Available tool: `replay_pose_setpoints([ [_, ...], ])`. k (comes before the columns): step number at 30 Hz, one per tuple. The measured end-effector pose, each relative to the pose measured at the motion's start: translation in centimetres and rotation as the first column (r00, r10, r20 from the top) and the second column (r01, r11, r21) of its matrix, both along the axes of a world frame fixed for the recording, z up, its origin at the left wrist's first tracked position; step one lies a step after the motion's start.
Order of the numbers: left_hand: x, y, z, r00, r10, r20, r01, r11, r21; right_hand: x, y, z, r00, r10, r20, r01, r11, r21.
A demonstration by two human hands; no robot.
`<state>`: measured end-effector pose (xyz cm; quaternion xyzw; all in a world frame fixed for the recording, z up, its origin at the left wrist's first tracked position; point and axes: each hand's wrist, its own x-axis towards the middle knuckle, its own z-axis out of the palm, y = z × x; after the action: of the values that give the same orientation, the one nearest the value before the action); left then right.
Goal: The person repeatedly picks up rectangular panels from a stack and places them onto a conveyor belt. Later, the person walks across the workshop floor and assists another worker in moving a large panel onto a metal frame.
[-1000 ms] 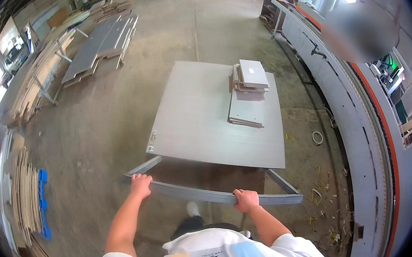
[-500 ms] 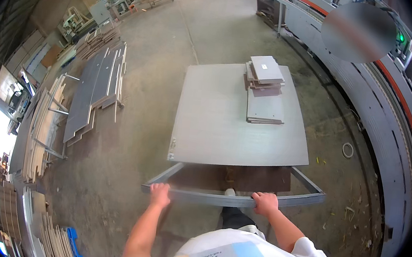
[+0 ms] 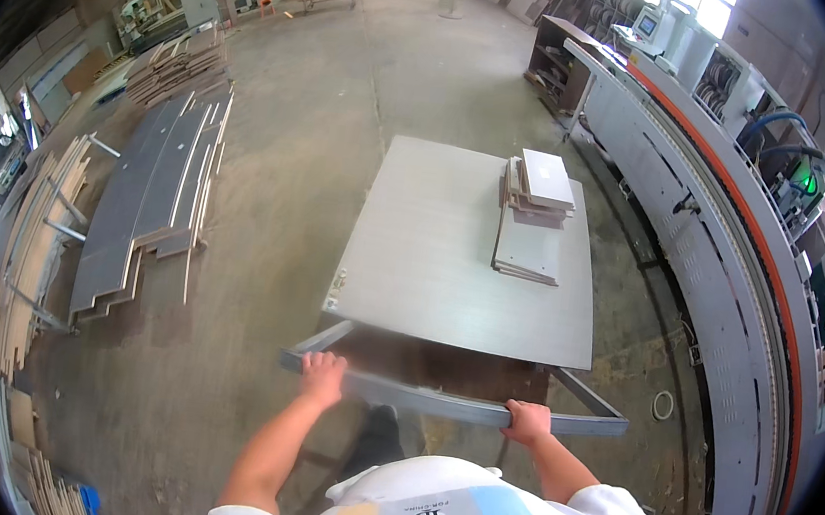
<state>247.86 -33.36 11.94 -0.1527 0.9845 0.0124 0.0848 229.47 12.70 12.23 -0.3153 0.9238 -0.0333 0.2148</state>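
Note:
Both hands grip the grey metal push bar (image 3: 428,401) of a cart in front of me. My left hand (image 3: 322,378) wraps over the bar near its left end. Toward the right end, my right hand (image 3: 526,421) is closed round the same bar. Beyond the bar a large pale panel (image 3: 449,297) lies flat on the cart. A small stack of cut boards (image 3: 532,242) rests on the panel's right side, with a white board (image 3: 547,179) on top. The cart's wheels are hidden.
Along the right runs a long grey machine (image 3: 678,215) with an orange stripe. On the left stand stacks of grey panels (image 3: 143,194) and a metal rack (image 3: 61,231) of boards. A dark shelf unit (image 3: 558,64) is at the far right. A white ring (image 3: 662,405) lies on the floor.
The view has swung, showing more of the machine at right. The leg under the bar now shows farther left. Both hands keep hold of the push bar.

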Motion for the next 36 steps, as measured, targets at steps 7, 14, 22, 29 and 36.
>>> replay_pose_setpoints([
  [7,-18.9,-12.3,-2.0,0.983,-0.172,-0.058,0.178,0.975,0.130,-18.1,-12.8,1.8,0.975,-0.135,0.174,0.088,0.963,0.254],
  [14,-35.2,-26.1,-0.9,0.868,-0.237,-0.436,0.444,0.763,0.470,-34.0,-32.4,0.0,0.945,-0.129,0.300,0.102,0.989,0.104],
  [22,-31.3,-40.9,-11.1,0.881,0.447,0.156,-0.403,0.534,0.744,-50.7,-63.6,-0.3,0.918,-0.117,0.380,0.191,0.968,-0.161],
  [29,-27.1,-55.8,-9.5,0.535,0.534,0.654,-0.845,0.354,0.402,-66.2,-77.4,-1.3,0.895,-0.104,0.435,0.094,0.995,0.045],
  [36,-41.6,-69.9,-12.3,0.558,0.432,0.709,-0.826,0.368,0.426,-79.7,-82.2,-3.0,0.892,-0.259,0.369,0.175,0.953,0.246],
])
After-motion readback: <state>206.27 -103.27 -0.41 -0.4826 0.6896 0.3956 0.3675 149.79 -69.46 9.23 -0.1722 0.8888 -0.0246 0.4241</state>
